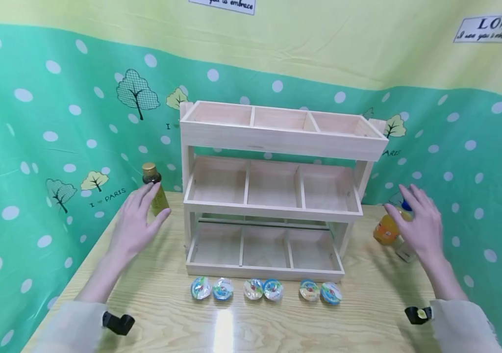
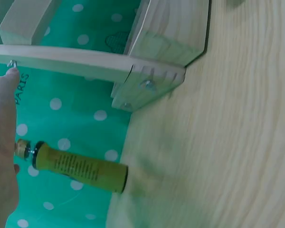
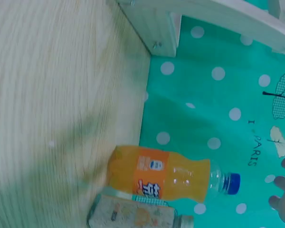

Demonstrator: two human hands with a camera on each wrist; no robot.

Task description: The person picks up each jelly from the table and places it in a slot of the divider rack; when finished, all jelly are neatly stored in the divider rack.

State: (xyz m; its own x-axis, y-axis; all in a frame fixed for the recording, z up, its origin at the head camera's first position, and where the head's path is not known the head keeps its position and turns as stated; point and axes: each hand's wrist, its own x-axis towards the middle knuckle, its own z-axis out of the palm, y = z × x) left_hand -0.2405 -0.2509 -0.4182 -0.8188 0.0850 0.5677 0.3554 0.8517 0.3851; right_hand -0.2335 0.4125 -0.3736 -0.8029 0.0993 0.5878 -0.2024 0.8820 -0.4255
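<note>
My left hand hovers at the left with its fingers extended, holding nothing. Just beyond it stands a yellow-green bottle with a gold cap, partly covered by the hand in the head view. On the other side my right hand is raised with spread fingers, also holding nothing. Behind it are an orange soda bottle with a blue cap and a smaller pale bottle, both partly hidden in the head view. Between the hands stands a three-tier wooden rack, each tier split into three compartments.
Several small lidded cups sit in pairs along the rack's front edge on the wood-grain table. A green dotted curtain hangs closely behind the table and along both its sides.
</note>
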